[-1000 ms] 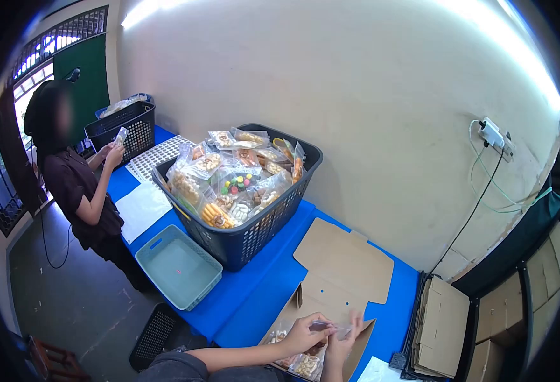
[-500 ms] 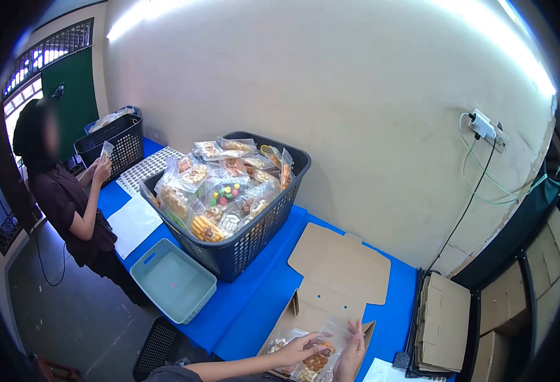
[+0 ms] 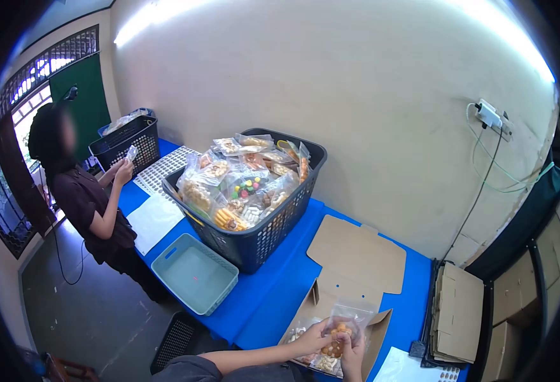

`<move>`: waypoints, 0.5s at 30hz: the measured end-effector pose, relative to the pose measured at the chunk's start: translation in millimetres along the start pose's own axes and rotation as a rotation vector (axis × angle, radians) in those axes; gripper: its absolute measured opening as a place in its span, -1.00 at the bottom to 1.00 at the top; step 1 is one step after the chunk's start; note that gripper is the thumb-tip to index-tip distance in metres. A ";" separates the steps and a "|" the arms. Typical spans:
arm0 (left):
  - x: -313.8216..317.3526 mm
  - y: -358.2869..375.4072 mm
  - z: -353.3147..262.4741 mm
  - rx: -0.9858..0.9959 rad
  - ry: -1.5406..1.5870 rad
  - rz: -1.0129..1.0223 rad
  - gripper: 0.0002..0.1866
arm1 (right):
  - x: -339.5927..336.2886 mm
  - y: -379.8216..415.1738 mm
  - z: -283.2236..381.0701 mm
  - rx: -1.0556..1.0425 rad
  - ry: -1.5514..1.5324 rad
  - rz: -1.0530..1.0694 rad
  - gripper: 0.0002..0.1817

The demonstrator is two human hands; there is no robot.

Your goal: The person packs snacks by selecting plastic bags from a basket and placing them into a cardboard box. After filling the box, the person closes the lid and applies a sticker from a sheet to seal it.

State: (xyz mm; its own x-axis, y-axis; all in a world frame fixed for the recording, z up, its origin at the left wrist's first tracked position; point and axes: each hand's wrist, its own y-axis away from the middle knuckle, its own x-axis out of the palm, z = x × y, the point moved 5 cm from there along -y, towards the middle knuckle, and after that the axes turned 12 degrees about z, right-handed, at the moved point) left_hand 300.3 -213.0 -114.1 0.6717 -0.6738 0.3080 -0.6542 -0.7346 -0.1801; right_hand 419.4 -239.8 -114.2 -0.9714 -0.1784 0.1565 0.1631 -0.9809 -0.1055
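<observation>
Both my hands hold a clear snack pouch [image 3: 351, 313] upright over an open cardboard box [image 3: 377, 337]. Its flat top points away from me, and round orange-brown snacks fill its lower part. My left hand [image 3: 313, 339] grips the pouch's left side, while my right hand [image 3: 352, 358] has its thumb and fingers closed on the right side. Beneath them, other snack bags [image 3: 297, 331] with pale pieces lie in the box, partly hidden by my hands. The box's lid [image 3: 356, 258] is folded back flat on the blue table.
A dark basket [image 3: 264, 245] heaped with snack bags stands beyond the box. Left of it are a grey-green tray [image 3: 197, 305], white paper [image 3: 154, 223] and a sticker sheet [image 3: 165, 172]. A co-worker [image 3: 89, 204] holds a small packet. Flattened cartons [image 3: 459, 312] stand at right.
My hands have closed around the pouch, which now stands more upright; my right hand's fingers were raised and spread before. The view has shifted, moving the scene rightward.
</observation>
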 end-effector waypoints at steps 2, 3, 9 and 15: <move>-2.7 0.9 12.9 -0.031 0.064 0.002 -0.56 | 2.7 -1.4 7.9 -0.022 0.035 -0.008 -0.52; -2.6 2.5 19.7 -0.068 0.123 -0.010 -0.55 | 2.8 0.4 10.1 -0.038 0.060 -0.006 -0.57; -16.3 11.2 32.1 -0.131 -0.218 -0.033 -0.49 | -54.9 18.8 -12.2 -0.006 0.260 -0.329 -0.67; -72.4 45.9 110.4 -0.422 -1.008 0.097 -0.41 | -162.7 48.9 -86.1 0.126 0.568 -0.516 -0.76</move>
State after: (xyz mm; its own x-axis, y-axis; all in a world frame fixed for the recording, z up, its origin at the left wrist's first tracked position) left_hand 260.1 -206.8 -247.7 0.4612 -0.6247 -0.6301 -0.6569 -0.7178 0.2308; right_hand 570.6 -252.1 -229.4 -0.8636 0.3365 -0.3753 -0.3485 -0.9366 -0.0379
